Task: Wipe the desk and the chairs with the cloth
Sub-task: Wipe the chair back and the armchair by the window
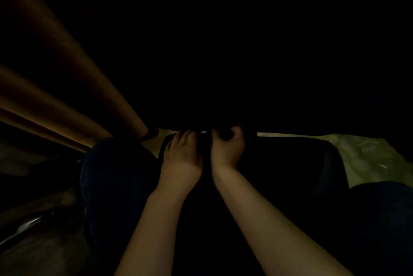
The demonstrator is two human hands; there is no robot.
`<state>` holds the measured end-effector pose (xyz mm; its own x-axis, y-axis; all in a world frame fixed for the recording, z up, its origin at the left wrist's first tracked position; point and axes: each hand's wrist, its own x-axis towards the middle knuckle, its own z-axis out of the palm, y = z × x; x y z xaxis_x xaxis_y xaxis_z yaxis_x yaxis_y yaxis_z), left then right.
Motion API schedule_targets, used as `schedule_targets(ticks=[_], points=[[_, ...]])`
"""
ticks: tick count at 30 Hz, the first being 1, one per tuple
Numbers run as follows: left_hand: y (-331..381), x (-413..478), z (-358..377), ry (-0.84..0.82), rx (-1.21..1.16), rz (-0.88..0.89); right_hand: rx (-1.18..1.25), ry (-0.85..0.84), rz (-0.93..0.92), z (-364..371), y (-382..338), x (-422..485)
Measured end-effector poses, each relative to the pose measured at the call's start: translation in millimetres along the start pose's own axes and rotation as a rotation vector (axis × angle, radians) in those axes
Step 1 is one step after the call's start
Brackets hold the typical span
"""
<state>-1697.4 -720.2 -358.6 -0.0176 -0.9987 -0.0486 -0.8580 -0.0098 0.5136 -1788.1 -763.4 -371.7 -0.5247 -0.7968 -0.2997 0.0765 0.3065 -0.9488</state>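
The left grip point(182, 152) lies with fingers straight and flat on the far edge of a black rounded seat point(290, 159). Just beside it, almost touching, the right grip point(226, 148) has its fingers curled and its thumb raised, clamped round a small dark lump point(224, 137) at the same edge. The picture is too dark to tell whether that lump is the cloth. A knee in dark blue trousers point(116, 175) sits left of the hands, brown wooden bars point(67, 87) slant beyond it, and pale mottled floor point(362, 155) shows at right
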Motion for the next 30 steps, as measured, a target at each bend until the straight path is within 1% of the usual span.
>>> schedule_targets(ticks=[1,3,5,7,9,12,14,16,17,19,21,25,27,28,30], points=[[-10.9,-0.7,-3.2,0.009,0.053,0.006,-0.071,-0.080,0.007,14.1,2.1,-13.7],[-34.4,-4.7,-11.4,0.040,0.132,-0.027,-0.162,-0.255,0.086,33.9,5.1,-33.1],[-48.1,-8.4,-17.4,0.054,0.193,-0.037,-0.152,-0.408,0.146,40.0,1.3,-42.2],[-45.7,-11.6,-21.4,0.092,0.225,-0.047,-0.178,-0.454,0.124,36.5,-3.5,-43.4],[-35.3,-16.1,-23.9,0.084,0.228,-0.068,-0.218,-0.411,0.053,25.2,-6.4,-39.1],[-25.8,-18.5,-26.0,0.066,0.215,-0.052,-0.162,-0.304,0.029,-0.8,-8.6,-25.5],[-21.0,-17.1,-30.8,0.105,0.183,-0.014,-0.129,-0.204,0.030,-26.8,-9.6,-13.0],[-12.1,-16.8,-38.0,0.142,0.116,0.056,-0.106,-0.075,-0.028,-60.7,-13.7,0.9],[-5.2,-16.9,-41.9,0.160,0.080,0.085,-0.119,-0.018,-0.110,-77.4,-18.9,7.0],[11.3,-18.8,-47.9,0.222,0.025,0.149,-0.182,0.050,-0.333,-104.1,-31.0,10.2],[31.6,-19.2,-52.5,0.278,-0.019,0.227,-0.224,0.065,-0.516,-119.8,-48.1,5.5],[70.3,-11.5,-67.3,0.344,-0.054,0.376,-0.218,0.058,-0.905,-131.9,-91.5,3.7],[88.5,-6.7,-82.4,0.404,-0.059,0.430,-0.210,0.093,-1.066,-136.0,-122.5,8.1],[98.2,-3.6,-92.3,0.442,-0.061,0.464,-0.195,0.134,-1.137,-138.3,-142.3,10.3],[118.3,3.7,-114.1,0.529,-0.069,0.540,-0.146,0.277,-1.249,-145.7,-186.6,16.6]])
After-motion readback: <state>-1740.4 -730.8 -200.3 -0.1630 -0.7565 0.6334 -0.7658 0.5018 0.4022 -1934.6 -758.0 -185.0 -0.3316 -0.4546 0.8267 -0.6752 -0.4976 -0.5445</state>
